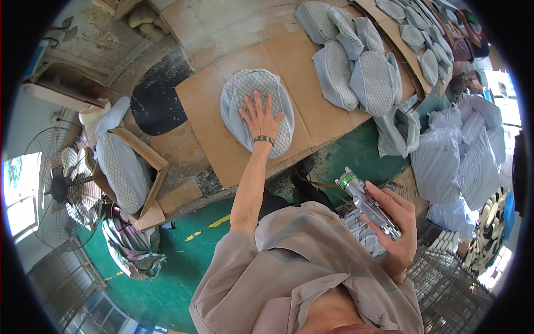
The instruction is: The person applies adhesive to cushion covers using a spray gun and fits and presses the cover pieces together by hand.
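Observation:
My left hand (260,118) lies flat with spread fingers on an oval pad (236,88). The pad is covered in grey quilted fabric with a diamond pattern and smooth pale sides. It rests on a flat sheet of brown cardboard (208,131) on the worktable. In my right hand (396,220), raised at my right side away from the table, is a silver metal tool with a green ring at its end, by its look a spray gun (370,206). My fingers wrap around its body, hiding part of it.
Several matching quilted pads (347,72) lie at the table's right. An open cardboard box (158,172) holding another stands at the left, by a large fan (58,189). Wrapped white bags (445,161) stand at the right, near a wire rack (445,284). The floor (183,267) is green.

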`<action>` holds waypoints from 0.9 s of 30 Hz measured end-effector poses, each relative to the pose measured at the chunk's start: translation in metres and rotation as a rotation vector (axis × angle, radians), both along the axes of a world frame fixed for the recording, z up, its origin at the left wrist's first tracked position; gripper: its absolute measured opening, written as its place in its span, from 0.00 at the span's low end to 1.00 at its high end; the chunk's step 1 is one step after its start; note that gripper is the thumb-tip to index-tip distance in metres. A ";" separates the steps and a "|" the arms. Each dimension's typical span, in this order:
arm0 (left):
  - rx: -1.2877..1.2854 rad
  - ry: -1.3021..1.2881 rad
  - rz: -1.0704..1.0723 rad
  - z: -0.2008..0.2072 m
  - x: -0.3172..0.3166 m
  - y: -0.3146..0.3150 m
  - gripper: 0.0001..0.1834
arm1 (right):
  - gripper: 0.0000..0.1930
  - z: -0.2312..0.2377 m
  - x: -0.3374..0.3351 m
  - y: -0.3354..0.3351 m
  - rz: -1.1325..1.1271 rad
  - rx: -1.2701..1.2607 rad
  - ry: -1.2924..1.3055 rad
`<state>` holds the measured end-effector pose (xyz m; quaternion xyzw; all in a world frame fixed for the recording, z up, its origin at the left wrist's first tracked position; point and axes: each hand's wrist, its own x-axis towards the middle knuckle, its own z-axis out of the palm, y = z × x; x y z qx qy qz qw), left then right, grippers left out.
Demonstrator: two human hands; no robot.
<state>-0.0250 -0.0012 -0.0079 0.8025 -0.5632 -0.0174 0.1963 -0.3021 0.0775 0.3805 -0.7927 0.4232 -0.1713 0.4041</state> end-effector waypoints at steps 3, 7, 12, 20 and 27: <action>-0.024 0.016 0.019 0.010 -0.006 0.011 0.42 | 0.32 0.013 0.009 0.017 -0.084 -0.087 0.031; 0.045 0.106 -0.077 0.028 -0.013 0.065 0.39 | 0.32 0.022 0.020 0.042 -0.167 -0.077 0.038; 0.131 0.194 -0.132 0.023 -0.015 0.116 0.40 | 0.32 0.031 0.039 0.063 -0.217 -0.153 0.108; 0.074 0.214 -0.152 0.011 -0.013 0.130 0.40 | 0.32 0.037 0.041 0.077 -0.156 -0.171 0.081; 0.075 0.214 -0.152 0.014 -0.019 0.136 0.38 | 0.32 0.035 0.014 0.081 -0.152 -0.155 -0.033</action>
